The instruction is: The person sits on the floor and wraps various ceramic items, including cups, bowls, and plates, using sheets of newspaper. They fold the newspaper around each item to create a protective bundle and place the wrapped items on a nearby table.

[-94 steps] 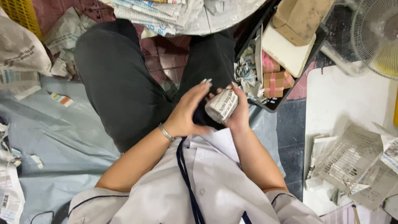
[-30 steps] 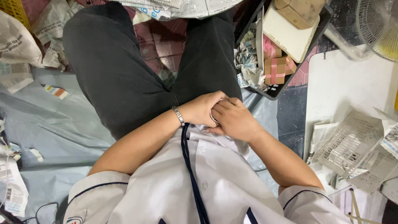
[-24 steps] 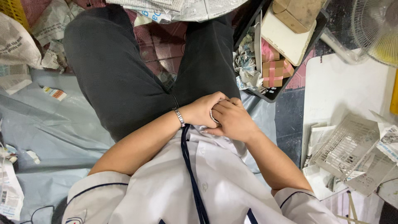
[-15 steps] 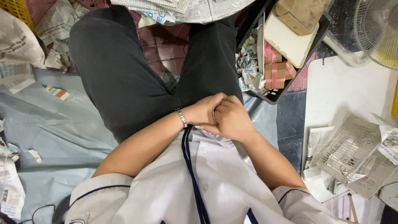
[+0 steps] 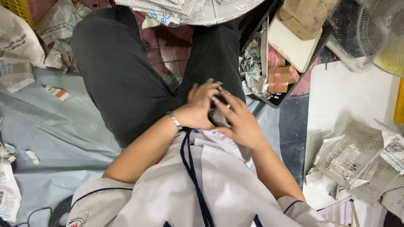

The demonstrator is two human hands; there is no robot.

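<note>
A: What could slip here?

B: The small newspaper-wrapped bundle (image 5: 218,116) sits over the lap, just left of the black tray (image 5: 281,97). It's mostly hidden between the palms, so I judge a loose wrap could unfold, or the bundle could drop between the knees.

A: And the grip?

B: The left hand (image 5: 200,107) cups it from the side away from the tray, fingers curled over the top. The right hand (image 5: 238,122) closes on it from the tray side, fingers spread across it. Both hold it snugly.
</note>
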